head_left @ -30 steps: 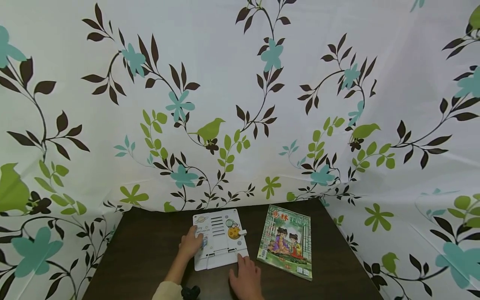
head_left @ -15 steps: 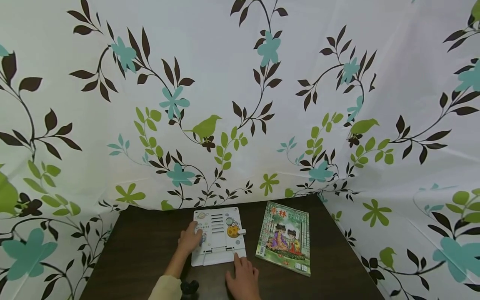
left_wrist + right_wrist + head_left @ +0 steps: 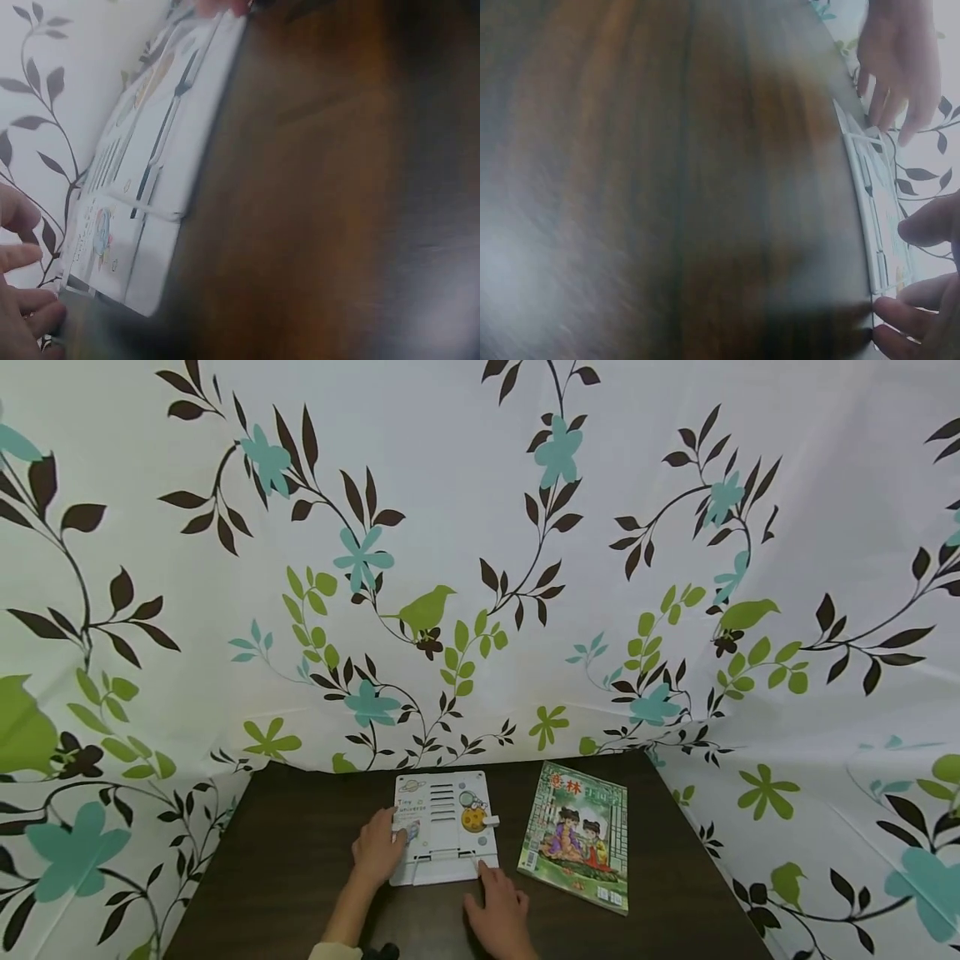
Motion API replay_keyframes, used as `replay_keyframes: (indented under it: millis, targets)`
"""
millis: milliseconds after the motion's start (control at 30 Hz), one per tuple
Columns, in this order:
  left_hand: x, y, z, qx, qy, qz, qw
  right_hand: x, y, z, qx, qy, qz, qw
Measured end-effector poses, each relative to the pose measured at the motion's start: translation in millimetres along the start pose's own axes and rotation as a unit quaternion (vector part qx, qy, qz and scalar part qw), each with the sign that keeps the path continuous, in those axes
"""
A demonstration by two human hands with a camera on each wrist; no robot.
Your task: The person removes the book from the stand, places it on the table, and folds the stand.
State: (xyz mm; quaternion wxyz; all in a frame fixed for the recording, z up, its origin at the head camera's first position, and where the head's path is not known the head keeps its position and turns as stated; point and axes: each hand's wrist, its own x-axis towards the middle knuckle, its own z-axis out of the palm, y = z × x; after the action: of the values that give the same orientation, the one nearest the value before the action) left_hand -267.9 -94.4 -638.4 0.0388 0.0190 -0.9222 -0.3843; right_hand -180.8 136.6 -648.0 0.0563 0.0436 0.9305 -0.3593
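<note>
A white book stand [image 3: 442, 839] printed with planets and an astronaut lies on the dark table in the head view. It has slots in its panel and wire arms near its lower lip. My left hand [image 3: 378, 847] grips its left edge, thumb over the printed face and fingers along the side. At the lower right corner my right hand [image 3: 498, 906] touches the stand with its index finger; its thumb stands apart from the stand. The left wrist view shows the fingers [image 3: 34, 307] by the stand's corner. Part of the left edge is hidden under the hand.
A magazine [image 3: 577, 839] with a green illustrated cover lies right of the stand. The dark wooden table [image 3: 300, 827] ends at a patterned white curtain [image 3: 465, 727] behind. Something small and black [image 3: 386, 952] shows at the bottom edge near the left sleeve.
The head view has shifted slightly. The stand now sits a little straighter, its lower edge more level. Both hands stay at the same places on it, and the magazine has not visibly moved.
</note>
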Motion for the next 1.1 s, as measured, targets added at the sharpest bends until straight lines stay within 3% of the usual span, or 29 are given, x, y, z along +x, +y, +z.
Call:
replay_keyframes:
  millis: [67,233,333,433,567,700,833,1100]
  targets:
    - [-16.3,0.4,-1.8,0.006,0.007,0.014,0.9999,0.2,-0.5,-2.1,0.012,0.001,-0.006,1.0]
    - [-52.3,6.3,2.5,-0.016,-0.027,0.065,0.9974,2.2,1.7,-8.0,0.03,0.017,-0.04,0.999]
    - [-70.6,3.1,9.3,-0.017,-0.012,0.107,0.9941,4.4,4.5,-6.9,0.036,0.022,-0.07,0.997]
    - [-83.4,-2.5,16.9,0.0,0.008,0.127,0.9919,5.9,7.1,-5.0,0.029,0.021,-0.098,0.995]
    - [-94.9,-6.6,22.6,0.022,-0.029,0.097,0.9946,5.3,6.6,-4.8,0.013,0.006,-0.114,0.993]
    - [-100.9,-7.6,26.2,0.065,-0.082,0.064,0.9925,2.8,5.9,-5.8,-0.006,-0.021,-0.097,0.995]
    - [-104.1,-7.5,29.0,0.102,-0.099,0.055,0.9883,1.3,6.7,-6.3,-0.032,-0.048,-0.077,0.995]
    - [-105.6,-12.6,32.6,0.107,-0.104,0.046,0.9876,2.9,8.1,-4.7,-0.074,-0.048,-0.072,0.994]
